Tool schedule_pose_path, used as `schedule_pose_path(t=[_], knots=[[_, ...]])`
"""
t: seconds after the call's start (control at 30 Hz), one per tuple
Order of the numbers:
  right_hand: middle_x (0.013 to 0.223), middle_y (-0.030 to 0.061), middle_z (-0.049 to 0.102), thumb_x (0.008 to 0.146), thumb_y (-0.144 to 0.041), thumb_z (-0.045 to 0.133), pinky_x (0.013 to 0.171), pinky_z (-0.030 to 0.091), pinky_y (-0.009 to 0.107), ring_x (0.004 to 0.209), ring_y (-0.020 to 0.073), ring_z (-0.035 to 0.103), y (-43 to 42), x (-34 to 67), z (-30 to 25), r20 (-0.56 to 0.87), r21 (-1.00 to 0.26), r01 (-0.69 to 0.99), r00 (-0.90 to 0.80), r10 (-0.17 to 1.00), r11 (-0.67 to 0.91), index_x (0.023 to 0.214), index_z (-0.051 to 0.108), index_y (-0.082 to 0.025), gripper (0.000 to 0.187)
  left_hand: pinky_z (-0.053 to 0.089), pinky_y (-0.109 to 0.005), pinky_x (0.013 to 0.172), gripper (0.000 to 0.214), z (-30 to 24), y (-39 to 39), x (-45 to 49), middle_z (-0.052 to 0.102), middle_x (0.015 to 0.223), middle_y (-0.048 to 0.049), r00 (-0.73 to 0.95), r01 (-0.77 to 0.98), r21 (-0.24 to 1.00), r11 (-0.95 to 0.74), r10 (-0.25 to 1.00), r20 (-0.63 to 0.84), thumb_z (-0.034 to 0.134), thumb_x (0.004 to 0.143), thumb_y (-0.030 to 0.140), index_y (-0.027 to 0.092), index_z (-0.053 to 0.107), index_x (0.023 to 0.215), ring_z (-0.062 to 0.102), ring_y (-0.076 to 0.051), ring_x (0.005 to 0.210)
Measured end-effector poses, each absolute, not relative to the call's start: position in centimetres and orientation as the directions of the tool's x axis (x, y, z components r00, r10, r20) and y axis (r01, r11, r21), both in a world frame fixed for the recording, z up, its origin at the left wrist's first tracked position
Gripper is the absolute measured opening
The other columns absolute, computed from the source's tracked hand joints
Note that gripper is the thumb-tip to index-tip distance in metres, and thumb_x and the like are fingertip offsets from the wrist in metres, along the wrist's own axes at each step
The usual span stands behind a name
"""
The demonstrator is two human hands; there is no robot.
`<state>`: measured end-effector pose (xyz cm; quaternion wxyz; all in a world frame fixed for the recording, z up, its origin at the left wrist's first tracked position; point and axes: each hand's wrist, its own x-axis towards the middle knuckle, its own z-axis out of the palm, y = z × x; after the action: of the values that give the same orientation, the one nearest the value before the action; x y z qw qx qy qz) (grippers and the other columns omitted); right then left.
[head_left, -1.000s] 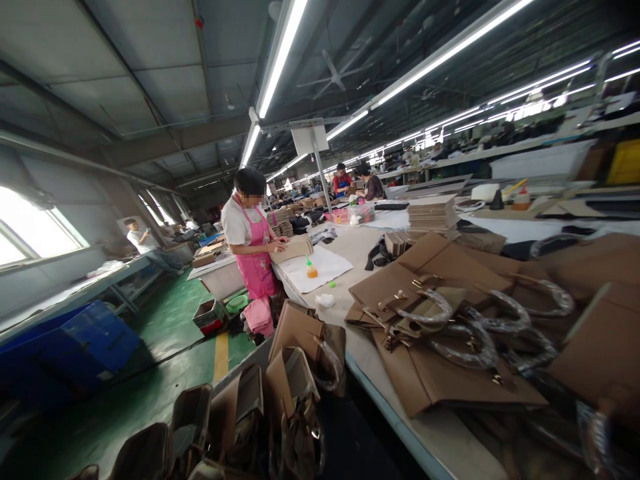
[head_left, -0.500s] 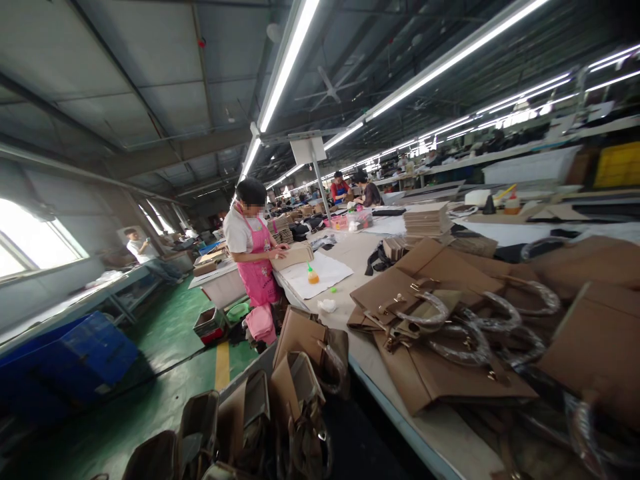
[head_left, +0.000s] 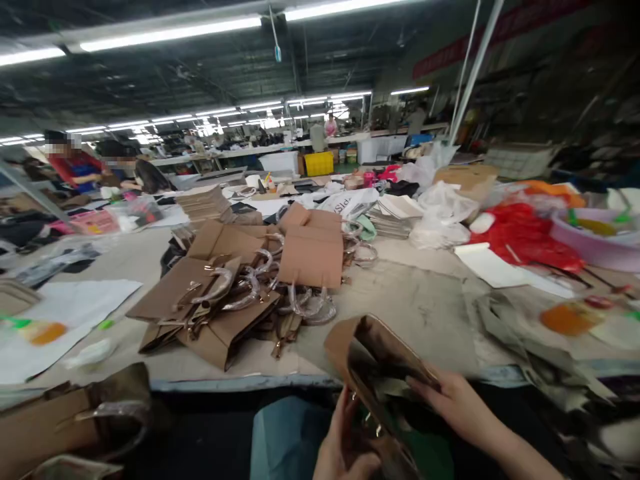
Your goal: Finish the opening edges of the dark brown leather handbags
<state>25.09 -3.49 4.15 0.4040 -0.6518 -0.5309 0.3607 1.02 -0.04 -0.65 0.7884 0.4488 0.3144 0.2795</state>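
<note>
I hold a brown handbag (head_left: 367,353) over my lap at the table's near edge, its mouth gaping toward me. My left hand (head_left: 343,443) grips the bag from below, fingers curled round its lower edge. My right hand (head_left: 453,400) grips the bag's right side, thumb across the opening. A heap of flat brown bags with plastic-wrapped handles (head_left: 235,293) lies on the table (head_left: 420,307) ahead and to the left.
A white sheet with an orange glue bottle (head_left: 43,331) lies at the left. Red plastic (head_left: 525,240), a pink basin (head_left: 595,237) and paper clutter fill the right. More brown bags (head_left: 65,420) sit low left. Other people work at far benches.
The view has swung right from the aisle and the person in a pink apron to the table in front of me. My hands and the bag they hold have come into view.
</note>
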Motion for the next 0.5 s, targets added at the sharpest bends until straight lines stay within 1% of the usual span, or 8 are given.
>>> schedule_pose_path(t=[0.07,0.17,0.23,0.3,0.37,0.4,0.47,0.5], knots=[[0.120,0.0050,0.063,0.087,-0.049,0.052,0.100,0.043,0.040,0.113,0.0289,0.055,-3.3,24.0,5.3,-0.060,-0.943,0.319,0.109,0.992,-0.092,0.127,0.058,-0.026,0.046,0.051,-0.035,0.080,0.109,-0.6,0.2,1.6,0.038,0.144,-0.0164,0.559,-0.281,0.831,0.479,0.786,-0.264,0.081,0.060,0.042,0.030,0.016,0.147,0.062,-0.021,0.089],[0.132,0.0070,0.053,0.090,-0.049,0.046,0.102,0.040,0.042,0.119,0.0278,0.051,-3.2,22.7,6.9,-0.037,-0.983,0.180,0.049,0.998,-0.046,0.143,0.036,-0.025,0.059,0.052,-0.032,0.077,0.111,0.9,1.6,2.2,0.044,0.139,-0.0184,0.453,-0.429,0.767,0.476,0.849,-0.273,0.084,0.058,0.031,0.029,0.017,0.147,0.063,-0.019,0.088],[0.137,0.0085,0.048,0.085,-0.047,0.053,0.101,0.040,0.045,0.121,0.0295,0.049,-3.6,22.6,6.9,-0.024,-0.983,0.181,0.018,1.000,-0.027,0.148,0.020,-0.025,0.075,0.052,-0.032,0.080,0.108,2.5,3.0,2.6,0.044,0.138,-0.0185,0.410,-0.492,0.743,0.454,0.874,-0.262,0.084,0.059,0.028,0.028,0.019,0.146,0.062,-0.020,0.091],[0.143,0.0099,0.040,0.075,-0.041,0.065,0.104,0.035,0.048,0.128,0.0318,0.041,-4.0,22.6,5.7,0.000,-0.963,0.270,0.061,0.998,-0.016,0.149,0.013,-0.024,0.093,0.051,-0.032,0.085,0.102,4.0,4.2,3.0,0.042,0.141,-0.0181,0.409,-0.522,0.723,0.452,0.877,-0.254,0.081,0.064,0.027,0.027,0.020,0.146,0.061,-0.021,0.099],[0.147,0.0113,0.034,0.068,-0.034,0.070,0.109,0.027,0.048,0.133,0.0329,0.032,-4.0,22.6,3.7,0.042,-0.932,0.362,0.188,0.981,-0.030,0.148,0.020,-0.020,0.096,0.049,-0.034,0.090,0.094,5.1,4.8,3.4,0.037,0.145,-0.0176,0.447,-0.527,0.708,0.470,0.862,-0.240,0.078,0.068,0.027,0.027,0.024,0.145,0.059,-0.024,0.107],[0.145,0.0120,0.037,0.068,-0.034,0.070,0.109,0.029,0.047,0.132,0.0328,0.034,-3.9,22.5,2.7,0.058,-0.925,0.377,0.271,0.961,-0.051,0.146,0.027,-0.018,0.090,0.049,-0.036,0.091,0.089,5.5,4.8,3.6,0.034,0.146,-0.0172,0.470,-0.521,0.711,0.473,0.854,-0.224,0.077,0.070,0.028,0.027,0.028,0.144,0.058,-0.027,0.110],[0.126,0.0112,0.057,0.070,-0.036,0.069,0.094,0.047,0.041,0.114,0.0298,0.055,-3.3,22.3,1.1,0.019,-0.958,0.266,0.437,0.899,-0.109,0.136,0.042,-0.017,0.074,0.050,-0.038,0.090,0.076,6.0,4.5,3.9,0.033,0.147,-0.0161,0.505,-0.488,0.757,0.435,0.848,-0.161,0.075,0.071,0.030,0.026,0.040,0.138,0.056,-0.030,0.113],[0.107,0.0078,0.065,0.072,-0.037,0.069,0.077,0.055,0.034,0.093,0.0248,0.064,-2.9,22.3,0.8,-0.049,-0.984,0.125,0.498,0.866,-0.127,0.130,0.047,-0.019,0.065,0.050,-0.039,0.090,0.067,6.1,4.2,3.8,0.035,0.147,-0.0150,0.508,-0.460,0.803,0.378,0.854,-0.110,0.074,0.072,0.031,0.026,0.048,0.133,0.057,-0.030,0.113]])
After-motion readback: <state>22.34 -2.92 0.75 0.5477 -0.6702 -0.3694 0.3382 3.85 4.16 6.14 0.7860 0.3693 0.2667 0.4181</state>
